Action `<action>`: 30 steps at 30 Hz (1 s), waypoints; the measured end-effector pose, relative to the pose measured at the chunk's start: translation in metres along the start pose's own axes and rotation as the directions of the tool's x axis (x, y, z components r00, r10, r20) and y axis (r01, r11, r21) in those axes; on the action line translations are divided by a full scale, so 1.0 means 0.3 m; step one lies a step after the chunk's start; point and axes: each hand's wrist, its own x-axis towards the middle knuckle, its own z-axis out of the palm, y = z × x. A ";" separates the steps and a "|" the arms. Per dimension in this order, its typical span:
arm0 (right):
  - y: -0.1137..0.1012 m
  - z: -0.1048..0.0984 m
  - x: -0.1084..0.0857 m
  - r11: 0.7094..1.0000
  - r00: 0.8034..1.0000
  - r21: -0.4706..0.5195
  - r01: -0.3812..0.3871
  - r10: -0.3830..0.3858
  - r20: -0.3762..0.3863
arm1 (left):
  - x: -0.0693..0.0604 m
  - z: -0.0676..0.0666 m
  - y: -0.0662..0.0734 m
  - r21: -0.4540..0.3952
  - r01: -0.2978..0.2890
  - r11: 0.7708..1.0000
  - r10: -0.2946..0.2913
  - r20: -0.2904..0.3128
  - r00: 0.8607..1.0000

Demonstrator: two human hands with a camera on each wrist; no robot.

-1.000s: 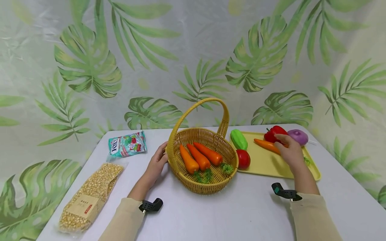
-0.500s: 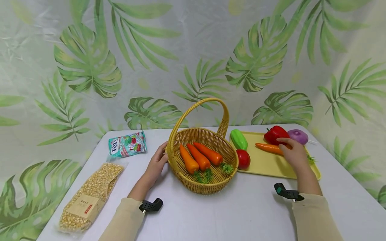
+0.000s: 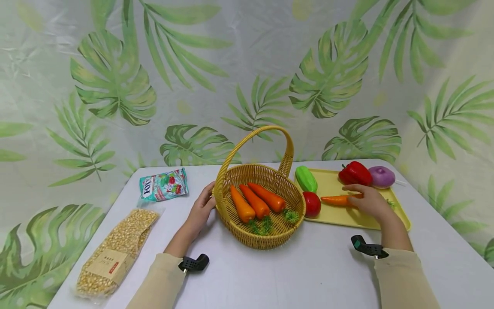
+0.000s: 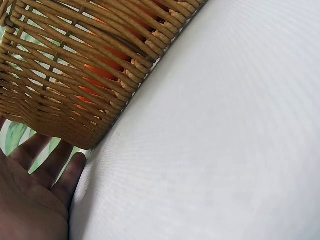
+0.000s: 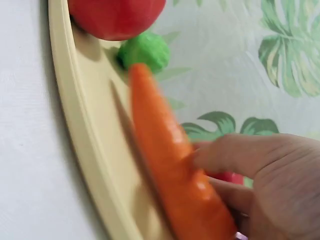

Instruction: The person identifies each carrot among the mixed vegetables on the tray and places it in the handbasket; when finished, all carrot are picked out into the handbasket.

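Note:
My right hand [image 3: 372,201] pinches an orange carrot [image 3: 336,200] between thumb and fingers, just over the yellow tray [image 3: 339,219]. In the right wrist view the carrot [image 5: 165,150] slants across, its tip toward the green vegetable [image 5: 145,52] and the tomato [image 5: 117,17]. A wicker basket [image 3: 256,241] with a tall handle stands mid-table, with three carrots [image 3: 254,201] lying in it. My left hand [image 3: 200,208] rests against the basket's left side. In the left wrist view its extended fingers [image 4: 70,175] touch the woven wall [image 4: 60,100].
The tray also bears a red bell pepper [image 3: 355,173], the tomato [image 3: 311,204] and the green vegetable [image 3: 306,179]. A purple onion-like vegetable [image 3: 382,177] sits at its back right corner. On the left lie a candy bag [image 3: 164,185] and a bag of corn kernels [image 3: 115,253].
The right hand has shifted the carrot leftward and nearer the tray's front, turning it more level, its tip now by the tomato. The left hand and basket have stayed in place.

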 end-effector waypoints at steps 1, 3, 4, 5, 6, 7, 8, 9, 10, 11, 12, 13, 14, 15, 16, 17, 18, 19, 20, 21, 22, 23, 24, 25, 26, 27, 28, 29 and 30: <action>-0.003 0.002 -0.001 1.000 1.000 -0.020 0.021 -0.020 0.015 | 0.001 0.000 0.001 0.002 0.003 1.000 -0.003 0.001 1.000; -0.008 0.004 -0.003 0.997 0.998 -0.052 0.056 -0.054 0.040 | 0.002 0.000 0.002 0.002 0.004 1.000 -0.004 0.001 1.000; -0.009 0.006 -0.003 0.995 0.996 -0.065 0.072 -0.068 0.048 | 0.003 0.000 0.002 0.001 0.003 1.000 -0.003 0.001 1.000; -0.009 0.008 -0.003 0.994 0.996 -0.074 0.080 -0.077 0.055 | 0.003 0.000 0.003 0.000 0.002 1.000 -0.002 0.001 1.000; -0.010 0.009 -0.003 0.993 0.995 -0.083 0.083 -0.079 0.058 | 0.003 -0.001 0.002 -0.001 0.003 1.000 -0.003 -0.001 1.000; -0.010 0.011 -0.003 0.992 0.995 -0.092 0.086 -0.081 0.059 | 0.003 -0.001 0.002 -0.001 0.002 1.000 -0.002 0.000 1.000; -0.011 0.012 -0.003 0.992 0.995 -0.099 0.084 -0.078 0.059 | 0.003 -0.001 0.001 -0.001 0.001 1.000 -0.001 0.000 1.000; -0.011 0.013 -0.003 0.991 0.996 -0.106 0.078 -0.073 0.058 | 0.003 -0.001 0.001 -0.002 0.000 1.000 0.000 0.000 1.000; -0.011 0.014 -0.002 0.991 0.996 -0.109 0.076 -0.070 0.056 | 0.001 -0.001 0.001 -0.003 -0.001 1.000 0.001 0.000 1.000; -0.011 0.015 -0.002 0.992 0.996 -0.110 0.069 -0.063 0.055 | 0.001 0.000 0.001 -0.002 -0.001 1.000 0.001 0.000 1.000; -0.013 0.015 -0.002 0.992 0.997 -0.107 0.062 -0.056 0.056 | -0.001 0.000 0.001 -0.004 -0.003 1.000 0.003 0.002 1.000; -0.015 0.016 -0.002 0.993 0.997 -0.099 0.057 -0.051 0.057 | -0.003 0.001 0.002 -0.004 -0.005 1.000 0.005 0.002 1.000; -0.016 0.017 -0.002 0.994 0.997 -0.090 0.055 -0.050 0.059 | -0.004 0.001 0.003 -0.003 -0.006 1.000 0.006 0.001 1.000; -0.016 0.018 -0.001 0.995 0.997 -0.082 0.056 -0.051 0.058 | -0.005 0.001 0.005 -0.004 -0.008 1.000 0.008 0.000 1.000; -0.017 0.020 0.000 0.996 0.997 -0.073 0.059 -0.055 0.060 | -0.007 0.001 0.005 -0.003 -0.008 1.000 0.008 0.000 1.000; -0.018 0.021 0.001 0.996 0.997 -0.065 0.062 -0.058 0.059 | -0.008 0.001 0.004 -0.004 -0.009 1.000 0.009 -0.001 1.000; -0.020 0.021 0.002 0.996 0.996 -0.056 0.066 -0.063 0.057 | -0.008 0.001 0.005 -0.007 -0.011 1.000 0.011 -0.001 1.000; -0.021 0.022 0.002 0.996 0.996 -0.047 0.072 -0.069 0.055 | -0.009 0.001 0.004 -0.007 -0.010 1.000 0.010 -0.004 1.000; -0.023 0.022 0.003 0.996 0.996 -0.039 0.079 -0.077 0.053 | -0.009 0.001 0.005 -0.010 -0.010 1.000 0.010 -0.005 1.000; -0.024 0.022 0.003 0.996 0.996 -0.032 0.083 -0.082 0.048 | -0.010 0.001 0.005 -0.013 -0.011 1.000 0.011 -0.005 1.000; -0.026 0.021 0.002 0.996 0.995 -0.027 0.090 -0.089 0.045 | -0.010 0.001 0.005 -0.015 -0.012 1.000 0.011 -0.004 1.000; -0.028 0.020 0.001 0.995 0.995 -0.017 0.097 -0.096 0.042 | -0.010 0.001 0.005 -0.019 -0.011 1.000 0.010 -0.005 1.000; -0.030 0.018 -0.001 0.995 0.994 -0.006 0.102 -0.102 0.041 | -0.010 0.001 0.005 -0.020 -0.009 1.000 0.009 -0.003 1.000; -0.032 0.016 -0.002 0.994 0.993 0.010 0.107 -0.108 0.040 | -0.009 0.001 0.005 -0.020 -0.006 1.000 0.006 -0.003 1.000; -0.035 0.013 -0.005 0.993 0.993 0.026 0.112 -0.113 0.037 | -0.009 0.001 0.005 -0.021 -0.006 1.000 0.006 -0.002 1.000; -0.038 0.010 -0.008 0.992 0.992 0.044 0.119 -0.120 0.034 | -0.009 0.001 0.004 -0.019 -0.006 1.000 0.006 -0.001 1.000; -0.041 0.006 -0.011 0.990 0.991 0.062 0.129 -0.131 0.028 | -0.008 0.001 0.004 -0.017 -0.005 1.000 0.005 0.000 1.000; -0.045 0.001 -0.014 0.987 0.990 0.083 0.138 -0.140 0.021 | -0.007 0.001 0.004 -0.014 -0.006 1.000 0.006 0.001 1.000; -0.051 -0.004 -0.017 0.984 0.989 0.099 0.146 -0.147 0.013 | -0.006 0.001 0.004 -0.013 -0.006 1.000 0.006 0.000 1.000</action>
